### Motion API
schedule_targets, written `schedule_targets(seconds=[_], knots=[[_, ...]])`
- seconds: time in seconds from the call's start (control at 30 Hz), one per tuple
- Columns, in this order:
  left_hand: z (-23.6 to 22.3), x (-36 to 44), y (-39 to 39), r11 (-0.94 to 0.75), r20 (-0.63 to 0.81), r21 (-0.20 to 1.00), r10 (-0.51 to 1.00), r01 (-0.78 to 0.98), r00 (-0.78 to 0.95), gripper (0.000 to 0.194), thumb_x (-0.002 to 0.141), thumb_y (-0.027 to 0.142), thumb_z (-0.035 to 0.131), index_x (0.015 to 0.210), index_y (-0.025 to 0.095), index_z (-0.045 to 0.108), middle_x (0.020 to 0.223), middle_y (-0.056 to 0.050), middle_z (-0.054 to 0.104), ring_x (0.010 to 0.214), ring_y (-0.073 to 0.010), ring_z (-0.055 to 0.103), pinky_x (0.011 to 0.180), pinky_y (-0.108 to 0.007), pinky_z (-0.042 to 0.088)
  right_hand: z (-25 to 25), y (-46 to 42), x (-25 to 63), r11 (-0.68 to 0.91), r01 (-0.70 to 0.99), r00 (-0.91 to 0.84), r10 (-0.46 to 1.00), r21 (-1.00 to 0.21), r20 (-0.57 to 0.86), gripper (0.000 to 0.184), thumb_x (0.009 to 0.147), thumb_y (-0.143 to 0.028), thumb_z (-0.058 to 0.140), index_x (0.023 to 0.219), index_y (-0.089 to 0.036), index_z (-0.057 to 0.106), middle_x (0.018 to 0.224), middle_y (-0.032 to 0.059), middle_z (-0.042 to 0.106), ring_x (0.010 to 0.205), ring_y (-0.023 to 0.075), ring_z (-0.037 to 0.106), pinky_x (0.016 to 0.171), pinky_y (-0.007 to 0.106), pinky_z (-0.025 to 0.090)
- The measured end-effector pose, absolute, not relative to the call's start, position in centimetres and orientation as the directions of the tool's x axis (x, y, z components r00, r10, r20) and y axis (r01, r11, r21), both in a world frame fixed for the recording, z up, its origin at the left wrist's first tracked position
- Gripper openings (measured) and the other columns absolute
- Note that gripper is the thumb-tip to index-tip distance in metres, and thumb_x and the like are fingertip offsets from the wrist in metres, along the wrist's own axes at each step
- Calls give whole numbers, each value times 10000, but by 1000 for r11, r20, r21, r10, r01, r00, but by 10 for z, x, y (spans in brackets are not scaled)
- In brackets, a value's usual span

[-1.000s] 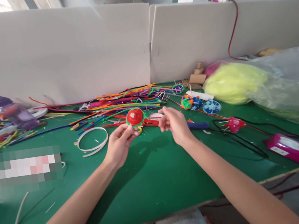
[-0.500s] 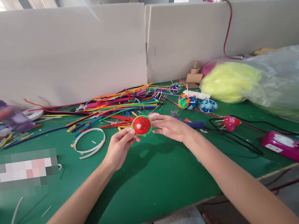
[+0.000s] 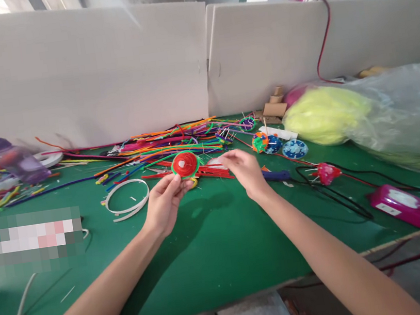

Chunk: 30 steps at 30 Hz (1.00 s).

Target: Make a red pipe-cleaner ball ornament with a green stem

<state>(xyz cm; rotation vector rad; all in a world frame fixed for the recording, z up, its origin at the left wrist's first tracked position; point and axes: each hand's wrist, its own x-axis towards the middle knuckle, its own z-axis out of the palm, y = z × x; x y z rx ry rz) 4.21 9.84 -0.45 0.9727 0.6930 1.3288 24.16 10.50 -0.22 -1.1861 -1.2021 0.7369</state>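
Our left hand (image 3: 167, 201) now pinches the red coiled disc (image 3: 185, 164) alone, raised above the green table (image 3: 214, 240); our right hand (image 3: 244, 172) has let go, fingers lightly curled, empty, just beside it.

A craft workbench in a factory-like hall. A green-covered table (image 3: 215, 250) fills the lower frame, fenced at the back by plain cardboard partitions (image 3: 81, 76). Across the middle lies a heap of coloured pipe cleaners (image 3: 169, 145); at right sit pink glue guns (image 3: 413, 210) on red cords and a plastic bag of yellow fluff (image 3: 328, 112). Bare concrete pillars show top right.
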Motion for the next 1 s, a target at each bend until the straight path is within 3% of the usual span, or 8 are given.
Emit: schedule_targets(seconds=[0.07,0.13,0.23,0.53,0.7,0.87,1.0], knots=[[-5,44,97,-39,112,876,986,-481,123,190,683,302,802,767,160,708,762,-23,725,773,-149,698,870,-307,521,-1,98,235,432,355,281,796,-829,536,216,810,-369,639,682,-195,633,733,32,626,702,156,547,682,304,416],[-5,45,96,-22,96,876,987,-482,129,210,659,298,818,768,153,712,791,-30,732,786,-156,702,899,-325,517,-1,91,225,533,416,110,775,-737,622,230,844,-352,605,671,-202,635,726,34,628,681,157,548,636,298,412],[-7,48,93,40,53,880,982,-474,182,207,655,282,818,766,138,721,799,-39,729,804,-154,694,891,-314,518,-4,84,212,600,424,-15,754,-679,657,136,841,-289,600,745,-205,648,756,32,631,667,151,561,569,278,405],[-9,52,87,82,53,885,961,-459,273,209,705,306,782,829,145,736,862,-44,713,831,-154,660,831,-307,522,-7,81,202,599,487,-1,728,-635,686,112,802,-163,540,701,-199,572,686,7,590,574,121,501,554,257,403],[-11,54,87,63,30,874,983,-483,183,202,637,274,830,723,126,723,734,-17,682,730,-110,639,789,-247,514,-11,78,198,611,601,-85,690,-516,719,169,814,-163,504,654,-216,516,619,-6,543,578,127,484,578,258,390],[-10,53,88,75,-2,860,990,-505,143,213,613,271,845,641,130,687,629,21,616,668,-86,628,731,-213,516,-16,78,200,656,661,-184,612,-364,769,177,831,-183,492,671,-223,556,689,31,601,673,158,551,645,284,415],[-12,51,89,-15,75,905,990,-426,123,219,619,305,839,667,136,709,643,0,647,653,-102,625,722,-241,520,-14,77,201,643,599,-137,669,-477,730,128,845,-252,533,735,-226,592,697,25,608,634,150,539,630,287,423]])
